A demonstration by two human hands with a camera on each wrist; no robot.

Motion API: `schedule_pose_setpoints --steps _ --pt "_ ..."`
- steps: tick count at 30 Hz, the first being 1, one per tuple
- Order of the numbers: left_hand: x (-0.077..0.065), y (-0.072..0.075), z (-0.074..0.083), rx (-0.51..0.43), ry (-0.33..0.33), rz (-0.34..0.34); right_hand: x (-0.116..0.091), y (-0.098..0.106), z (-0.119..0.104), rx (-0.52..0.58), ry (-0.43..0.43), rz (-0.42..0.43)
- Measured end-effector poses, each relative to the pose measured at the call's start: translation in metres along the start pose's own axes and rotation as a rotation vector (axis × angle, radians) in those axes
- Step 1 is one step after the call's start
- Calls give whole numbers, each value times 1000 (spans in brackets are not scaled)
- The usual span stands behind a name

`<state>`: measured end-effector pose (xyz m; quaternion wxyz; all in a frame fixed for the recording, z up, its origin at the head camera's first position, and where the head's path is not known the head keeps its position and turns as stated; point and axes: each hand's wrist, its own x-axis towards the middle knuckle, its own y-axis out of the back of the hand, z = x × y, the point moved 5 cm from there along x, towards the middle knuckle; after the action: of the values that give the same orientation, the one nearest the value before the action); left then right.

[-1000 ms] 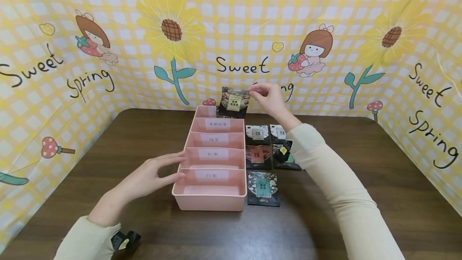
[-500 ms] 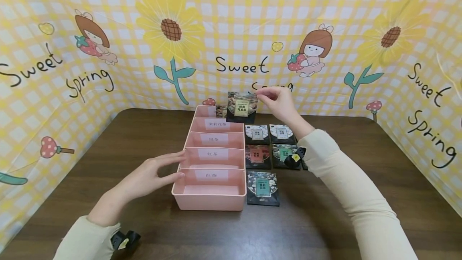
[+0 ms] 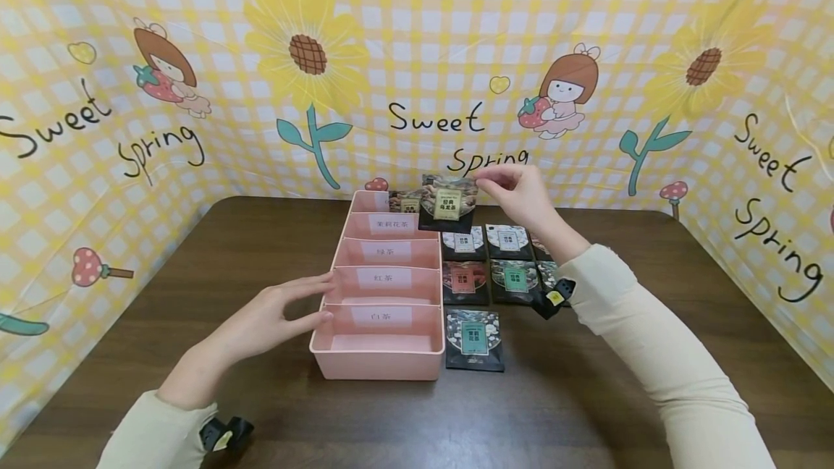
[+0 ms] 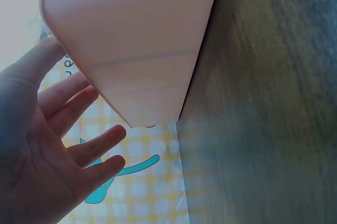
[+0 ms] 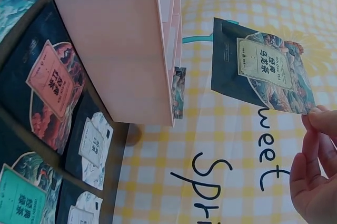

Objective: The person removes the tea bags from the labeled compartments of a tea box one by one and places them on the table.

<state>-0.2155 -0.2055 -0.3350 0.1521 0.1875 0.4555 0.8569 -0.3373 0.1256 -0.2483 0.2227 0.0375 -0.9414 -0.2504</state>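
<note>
My right hand (image 3: 517, 190) pinches an oolong tea bag packet (image 3: 447, 203) by its upper right corner, between thumb and fingers. In the right wrist view the packet (image 5: 260, 68) hangs in the air, its label facing the camera. It overlaps the right side of the pink divided box (image 3: 376, 366) in the head view. Another oolong packet (image 3: 405, 203) stands in the box's farthest compartment. My left hand (image 3: 260, 320) touches the box's left rim with relaxed fingers. In the left wrist view, several of its fingers (image 4: 100, 147) are spread beside the box wall.
Right of the box, packets lie in rows: white tea (image 3: 508, 239), black tea (image 3: 465, 279), green tea (image 3: 515, 279) and others partly behind the right wrist. A jasmine tea packet (image 3: 475, 339) lies nearest. Paper labels mark the compartments. A patterned cloth (image 3: 417, 56) rises behind the table.
My right hand has moved right and slightly down with the oolong packet. The packet in the far compartment has come into fuller view. My left hand has stayed at the box.
</note>
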Motion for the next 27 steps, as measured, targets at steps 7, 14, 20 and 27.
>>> schedule_pose_setpoints --steps 7,14,20,27 --pt "0 0 1 0 -1 0 -12 9 4 -28 -7 -25" --pt "0 1 1 4 -5 2 -23 15 7 -19 -44 -46" --pt "0 1 1 2 -9 3 -32 21 12 -38 -52 -22" --pt "0 0 1 -2 -9 6 -47 30 20 -55 -43 -13"
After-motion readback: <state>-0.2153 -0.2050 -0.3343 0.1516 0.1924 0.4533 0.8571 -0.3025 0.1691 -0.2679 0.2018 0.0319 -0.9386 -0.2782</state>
